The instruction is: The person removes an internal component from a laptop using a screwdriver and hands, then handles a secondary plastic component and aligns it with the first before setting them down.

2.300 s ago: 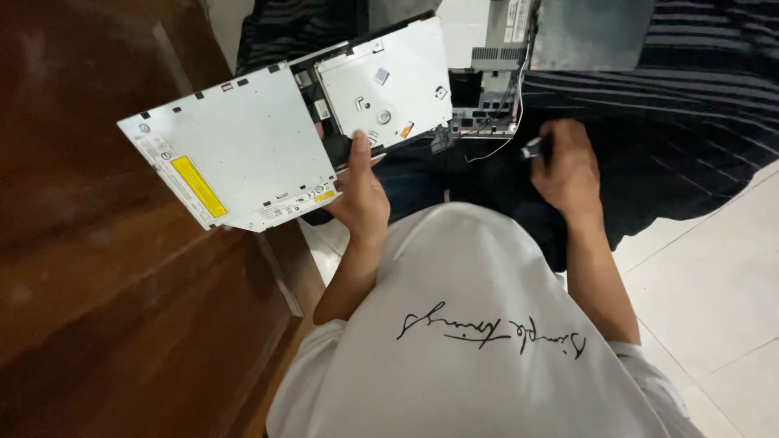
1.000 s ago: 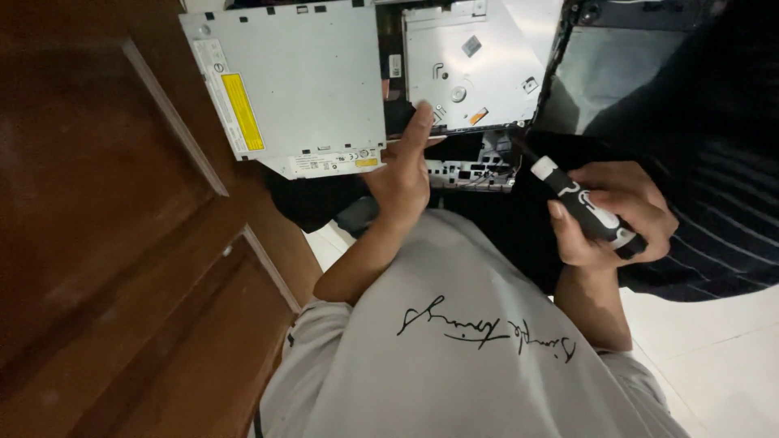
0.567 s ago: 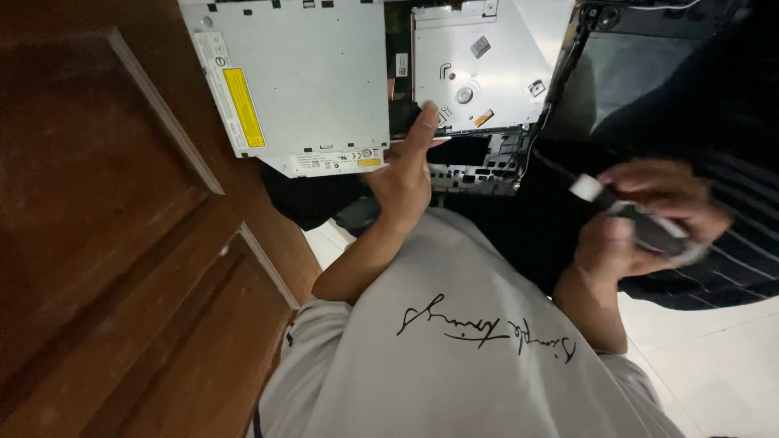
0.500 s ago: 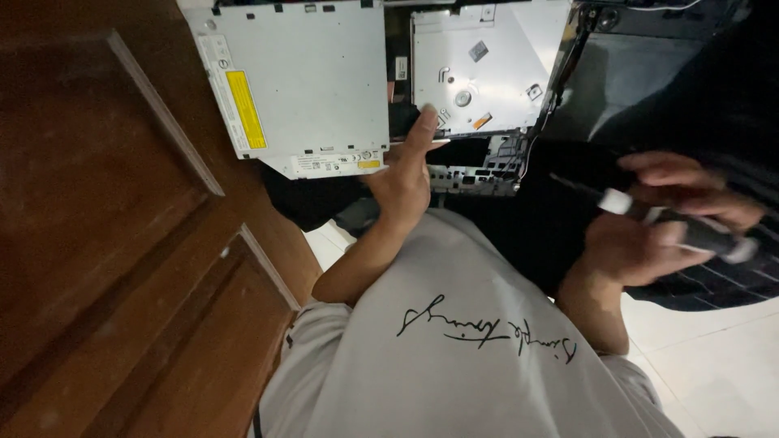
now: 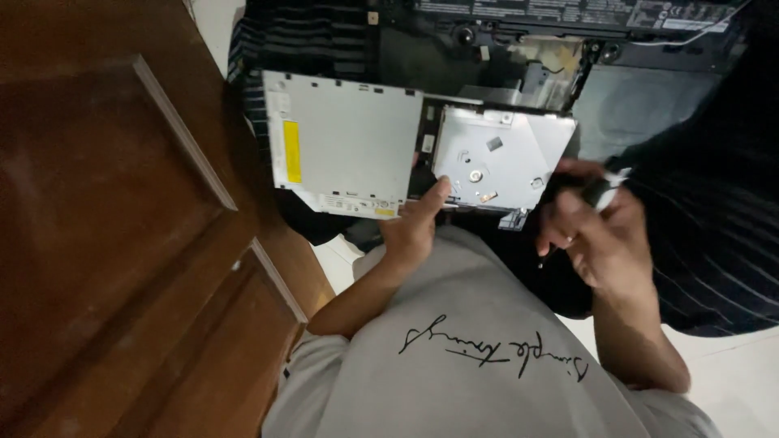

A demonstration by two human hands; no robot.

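Mid-frame, the left hand [image 5: 414,231] grips the lower edge of an opened optical drive [image 5: 422,158], thumb on its tray. The right hand [image 5: 596,235] is closed round a screwdriver [image 5: 596,195] beside the tray's right edge. The work appears to be unscrewing; next, seating the tip squarely.

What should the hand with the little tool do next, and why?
Probably bring the screwdriver in the right hand onto the silver drive. The left hand already steadies the drive by its lower edge, and the tool hovers just beside it.
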